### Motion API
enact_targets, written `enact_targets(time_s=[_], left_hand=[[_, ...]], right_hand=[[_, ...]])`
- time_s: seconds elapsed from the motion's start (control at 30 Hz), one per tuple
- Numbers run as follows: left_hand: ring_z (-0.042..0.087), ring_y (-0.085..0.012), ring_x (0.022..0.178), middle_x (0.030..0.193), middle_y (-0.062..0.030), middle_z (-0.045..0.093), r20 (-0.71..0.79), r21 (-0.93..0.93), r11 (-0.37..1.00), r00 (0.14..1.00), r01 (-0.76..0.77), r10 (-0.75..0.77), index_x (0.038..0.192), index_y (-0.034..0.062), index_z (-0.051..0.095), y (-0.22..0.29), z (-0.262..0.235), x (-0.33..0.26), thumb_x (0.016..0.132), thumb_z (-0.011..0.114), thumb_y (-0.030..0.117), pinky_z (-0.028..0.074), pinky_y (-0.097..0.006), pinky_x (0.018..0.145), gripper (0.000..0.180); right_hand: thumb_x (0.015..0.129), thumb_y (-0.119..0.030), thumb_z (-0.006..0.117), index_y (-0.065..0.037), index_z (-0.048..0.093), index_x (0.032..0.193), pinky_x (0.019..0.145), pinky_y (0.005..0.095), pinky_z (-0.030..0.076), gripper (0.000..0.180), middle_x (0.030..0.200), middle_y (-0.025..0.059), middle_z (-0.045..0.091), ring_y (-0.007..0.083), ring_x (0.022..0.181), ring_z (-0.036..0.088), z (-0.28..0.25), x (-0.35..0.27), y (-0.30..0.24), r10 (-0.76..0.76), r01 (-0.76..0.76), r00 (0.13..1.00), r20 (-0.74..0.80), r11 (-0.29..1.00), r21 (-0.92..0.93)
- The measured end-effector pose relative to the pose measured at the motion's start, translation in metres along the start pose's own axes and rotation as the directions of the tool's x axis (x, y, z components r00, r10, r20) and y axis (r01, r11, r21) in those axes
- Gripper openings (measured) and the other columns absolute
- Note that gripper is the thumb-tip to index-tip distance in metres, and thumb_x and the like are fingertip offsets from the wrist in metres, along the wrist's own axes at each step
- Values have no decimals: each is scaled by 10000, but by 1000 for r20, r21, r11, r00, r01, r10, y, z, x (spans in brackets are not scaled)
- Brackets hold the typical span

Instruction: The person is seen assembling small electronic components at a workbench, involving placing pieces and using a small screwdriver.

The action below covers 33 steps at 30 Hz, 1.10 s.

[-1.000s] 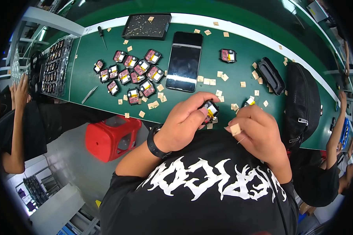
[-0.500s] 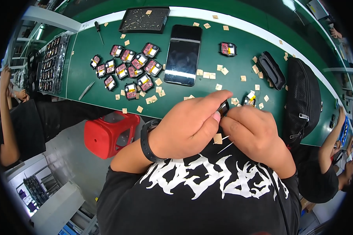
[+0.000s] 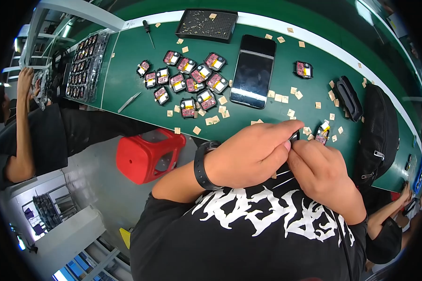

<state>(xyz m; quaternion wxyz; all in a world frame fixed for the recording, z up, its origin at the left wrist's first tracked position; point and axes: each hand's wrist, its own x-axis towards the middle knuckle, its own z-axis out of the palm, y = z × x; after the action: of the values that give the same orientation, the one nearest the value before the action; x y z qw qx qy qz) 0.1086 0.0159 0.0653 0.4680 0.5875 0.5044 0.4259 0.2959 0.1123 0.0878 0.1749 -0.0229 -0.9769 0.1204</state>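
- My left hand (image 3: 248, 157) has thumb and fingers closed on a small black module (image 3: 294, 136); only a sliver of it shows to me.
- Right hand (image 3: 326, 171) is curled up tight against it, a thin pale tool (image 3: 285, 179) poking out underneath. Can't tell what those fingertips touch.
- Just past the right knuckles sits an opened module (image 3: 322, 132), pretty much in the way, with tan squares (image 3: 284, 99) strewn around.
- Farther out I've got a big black phone (image 3: 253, 72) and, left of it, a bunch of red-and-white modules (image 3: 201, 73).
- Black bag (image 3: 376, 136) crowds the right side, open black case (image 3: 349, 98) beside it.
- Far edge: black tray (image 3: 206, 25), screwdriver (image 3: 146, 28). Tweezers (image 3: 129, 102) lie near the close edge, red stool (image 3: 138, 157) below.
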Motion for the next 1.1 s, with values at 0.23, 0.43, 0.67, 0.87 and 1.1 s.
enact_targets(time_s=[0.23, 0.43, 0.67, 0.87, 1.1], left_hand=[[629, -387, 801, 893, -226, 643, -13, -18, 998, 999, -53, 52, 1324, -77, 516, -9, -3, -2, 981, 464, 67, 484, -429, 740, 375], [624, -336, 759, 856, -196, 635, 23, -82, 996, 999, 36, -34, 1316, -38, 536, -25, -2, -6, 973, 469, 58, 484, -406, 705, 363], [576, -135, 702, 814, -55, 614, -386, -1, 986, 910, 165, -152, 1263, 28, 599, -31, -35, -25, 981, 543, 116, 470, -305, 658, 301], [649, -314, 616, 676, -143, 643, -776, 374, 810, 631, 452, 6, 1114, 56, 622, -51, -102, -26, 949, 539, 115, 481, -423, 587, 194], [649, -223, 645, 750, -119, 668, -798, 417, 772, 600, 479, 59, 1100, 33, 619, -73, -134, -24, 981, 549, 133, 480, -347, 586, 171]], right_hand=[[721, -35, 644, 15, 638, 837, 483, 298, 452, 126, 819, 68, 493, 174, 652, 555, 3, 7, -1, 9, -10, 999, 48, 1000, 27], [743, -41, 638, -12, 630, 891, 546, 314, 486, 151, 808, 60, 484, 195, 696, 584, 6, 11, 2, 7, -29, 983, 185, 992, 120], [705, -37, 838, -16, 654, 1046, 733, 362, 519, 388, 987, 123, 614, 284, 852, 637, 4, -17, 23, 559, -544, 829, -30, 818, 188], [680, -98, 884, -21, 587, 1208, 769, 336, 497, 611, 1085, 121, 562, 264, 898, 592, 23, -70, 30, 799, -794, 602, 4, 598, 107], [750, -119, 844, 2, 601, 1176, 737, 366, 511, 505, 1046, 146, 578, 307, 868, 614, 39, -71, 32, 740, -726, 669, -77, 672, 148]])
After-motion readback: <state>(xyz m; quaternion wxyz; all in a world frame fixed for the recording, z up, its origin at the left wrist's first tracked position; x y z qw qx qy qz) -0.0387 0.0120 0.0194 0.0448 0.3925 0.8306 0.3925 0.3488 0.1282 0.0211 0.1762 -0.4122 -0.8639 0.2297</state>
